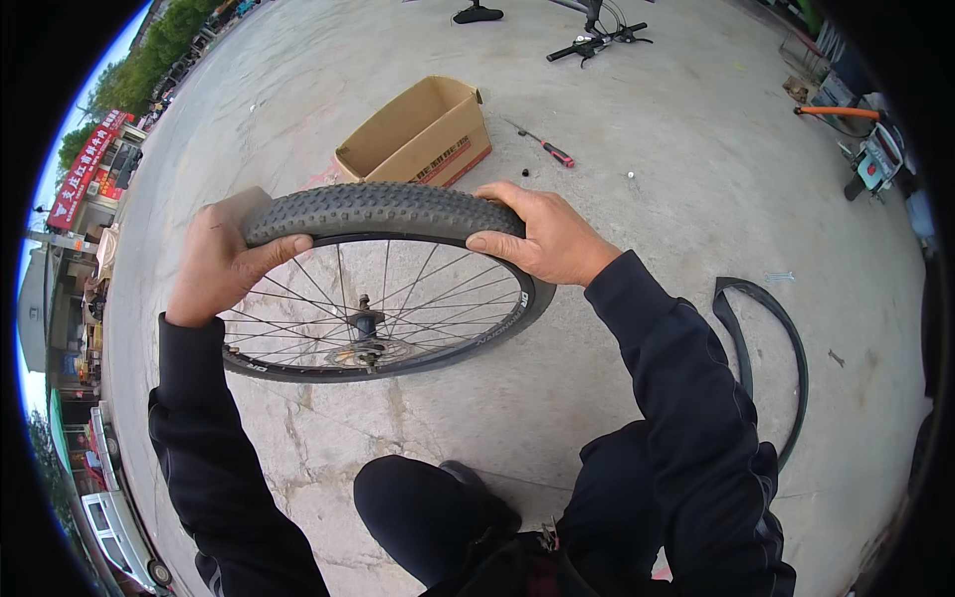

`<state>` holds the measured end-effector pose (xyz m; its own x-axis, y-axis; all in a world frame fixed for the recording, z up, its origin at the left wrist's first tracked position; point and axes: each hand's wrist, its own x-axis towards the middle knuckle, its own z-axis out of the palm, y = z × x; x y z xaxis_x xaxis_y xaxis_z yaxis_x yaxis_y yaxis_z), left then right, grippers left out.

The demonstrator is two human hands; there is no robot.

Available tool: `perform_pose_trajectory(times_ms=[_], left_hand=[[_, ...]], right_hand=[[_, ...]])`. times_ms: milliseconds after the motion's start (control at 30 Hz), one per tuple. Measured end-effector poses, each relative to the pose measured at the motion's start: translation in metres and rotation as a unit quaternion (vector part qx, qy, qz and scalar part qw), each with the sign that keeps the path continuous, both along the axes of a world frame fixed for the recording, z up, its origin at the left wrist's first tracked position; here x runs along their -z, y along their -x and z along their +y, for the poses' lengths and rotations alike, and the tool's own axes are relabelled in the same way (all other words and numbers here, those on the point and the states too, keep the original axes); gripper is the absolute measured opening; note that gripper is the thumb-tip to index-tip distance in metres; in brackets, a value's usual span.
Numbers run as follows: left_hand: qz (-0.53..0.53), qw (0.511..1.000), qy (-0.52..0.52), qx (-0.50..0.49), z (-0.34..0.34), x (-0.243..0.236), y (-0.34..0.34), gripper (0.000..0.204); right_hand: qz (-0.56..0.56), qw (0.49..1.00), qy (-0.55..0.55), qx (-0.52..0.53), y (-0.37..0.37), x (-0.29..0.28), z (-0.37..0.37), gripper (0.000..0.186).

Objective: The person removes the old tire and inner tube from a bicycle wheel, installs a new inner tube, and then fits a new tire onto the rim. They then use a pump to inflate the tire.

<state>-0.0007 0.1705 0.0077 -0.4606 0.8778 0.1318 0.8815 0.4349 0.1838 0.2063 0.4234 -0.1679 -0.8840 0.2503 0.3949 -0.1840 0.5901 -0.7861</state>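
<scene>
A bicycle wheel with a black rim, thin spokes and a hub [366, 322] is held tilted in front of my knees. Its knobby black tire [383, 206] wraps the far side of the rim. My left hand [224, 254] grips the tire at the upper left, thumb lying along the sidewall by the rim. On the upper right, my right hand [542, 237] grips the same tire, its thumb also pressed on the sidewall. A brake disc [370, 353] shows on the near side of the hub. The fingers beneath the tire are mostly hidden.
Beyond the wheel stands an open cardboard box [458, 144], with a red-and-black screwdriver [557, 153] beside it. A flat black inner tube [786, 318] and a wrench [780, 276] lie on the concrete at right. Bicycle handlebars [597, 44] rest farther off. A white van [117, 537] is at far left.
</scene>
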Motion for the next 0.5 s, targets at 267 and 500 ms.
perform_pose_trajectory(times_ms=[267, 500], left_hand=[[0.077, 0.996, -0.020, 0.033, -0.002, 0.006, 0.005, 0.053], [0.143, 0.979, -0.085, 0.120, -0.008, 0.014, -0.007, 0.056]], right_hand=[[-0.055, 0.995, 0.078, -0.011, 0.001, 0.025, 0.010, 0.058], [-0.029, 0.997, 0.037, 0.068, -0.014, 0.052, -0.001, 0.062]])
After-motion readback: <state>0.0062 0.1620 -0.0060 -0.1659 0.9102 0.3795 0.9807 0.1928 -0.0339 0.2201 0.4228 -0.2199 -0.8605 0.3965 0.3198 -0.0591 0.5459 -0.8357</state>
